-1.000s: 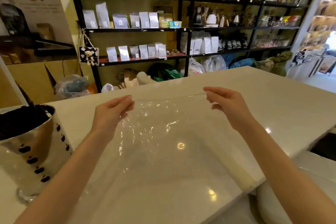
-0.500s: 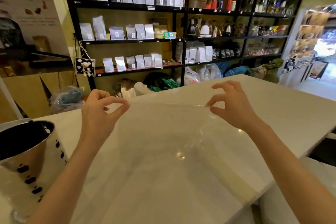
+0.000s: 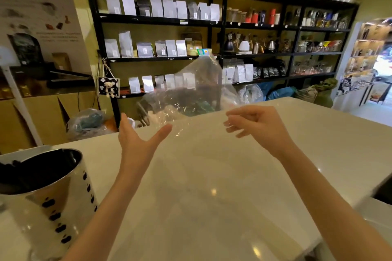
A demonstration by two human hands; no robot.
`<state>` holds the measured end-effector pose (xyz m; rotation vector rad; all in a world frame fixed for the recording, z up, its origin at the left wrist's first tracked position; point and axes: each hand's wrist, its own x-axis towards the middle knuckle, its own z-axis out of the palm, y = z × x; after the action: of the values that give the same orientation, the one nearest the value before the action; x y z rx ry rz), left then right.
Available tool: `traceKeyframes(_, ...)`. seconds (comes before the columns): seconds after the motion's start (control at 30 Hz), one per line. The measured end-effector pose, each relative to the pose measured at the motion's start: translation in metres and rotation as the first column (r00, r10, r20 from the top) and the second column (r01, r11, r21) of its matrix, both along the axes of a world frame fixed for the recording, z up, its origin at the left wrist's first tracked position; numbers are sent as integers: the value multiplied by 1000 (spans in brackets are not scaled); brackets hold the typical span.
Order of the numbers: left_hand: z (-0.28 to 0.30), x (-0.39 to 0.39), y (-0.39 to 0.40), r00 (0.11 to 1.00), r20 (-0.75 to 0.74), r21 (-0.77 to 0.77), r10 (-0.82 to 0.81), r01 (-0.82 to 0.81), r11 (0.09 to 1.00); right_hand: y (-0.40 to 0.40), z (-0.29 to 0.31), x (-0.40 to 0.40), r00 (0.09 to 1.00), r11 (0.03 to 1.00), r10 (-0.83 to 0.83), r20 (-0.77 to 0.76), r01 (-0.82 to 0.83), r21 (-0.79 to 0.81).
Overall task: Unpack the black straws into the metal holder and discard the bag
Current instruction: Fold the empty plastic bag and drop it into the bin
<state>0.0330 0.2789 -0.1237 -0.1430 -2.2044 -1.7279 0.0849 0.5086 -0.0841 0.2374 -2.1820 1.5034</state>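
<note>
The clear, empty plastic bag (image 3: 191, 91) hangs crumpled in the air above the counter's far edge, just past my fingertips. My left hand (image 3: 135, 140) is spread flat with its palm up, its fingertips near the bag's lower edge. My right hand (image 3: 256, 125) is loosely curled with fingers apart and nothing pinched in them. The shiny metal holder (image 3: 48, 203), perforated with dark oval holes, stands at the lower left of the counter. The black straws (image 3: 31, 171) fill it.
The white marble counter (image 3: 212, 186) runs under both arms; its edge falls away at the right. Behind it stand black shelves (image 3: 220, 23) with pouches, kettles and jars, and plastic bags (image 3: 87, 121) lie on the floor. A doorway (image 3: 379, 82) is far right.
Both hands had pinched the bag's top edge and held it stretched over the counter. They have let go, and the bag has gone up and away from me. My head tilted upward.
</note>
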Motion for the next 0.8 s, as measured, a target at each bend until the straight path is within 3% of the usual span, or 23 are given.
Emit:
traceKeyframes(0.03,-3,-4,-2,984,97,84,-152,144,986,3,1,0,1000,992,16,24,-13,-125)
traceKeyframes(0.1,-11,-11,-5,839,181,382,-512,420,823,5,-3,0,995,952,46,91,-16,-304)
traceKeyframes(0.17,-18,-17,-6,724,166,564,-670,488,667,5,-12,-1,984,926,71,164,-4,-377)
traceKeyframes(0.23,-18,-18,-3,691,138,577,-710,526,625,3,-24,-2,971,907,93,218,8,-421)
traceKeyframes(0.4,-15,-11,1,808,116,392,-577,497,775,0,-45,-1,950,859,129,284,36,-510)
traceKeyframes(0.6,-16,-9,2,867,183,465,-464,339,818,4,-53,4,953,834,159,256,9,-552)
traceKeyframes(0.7,-19,-8,2,892,157,443,-424,320,838,10,-58,6,983,890,52,178,35,-454)
traceKeyframes(0.8,-17,-4,2,906,141,294,-400,347,891,11,-60,9,987,942,36,158,20,-336)
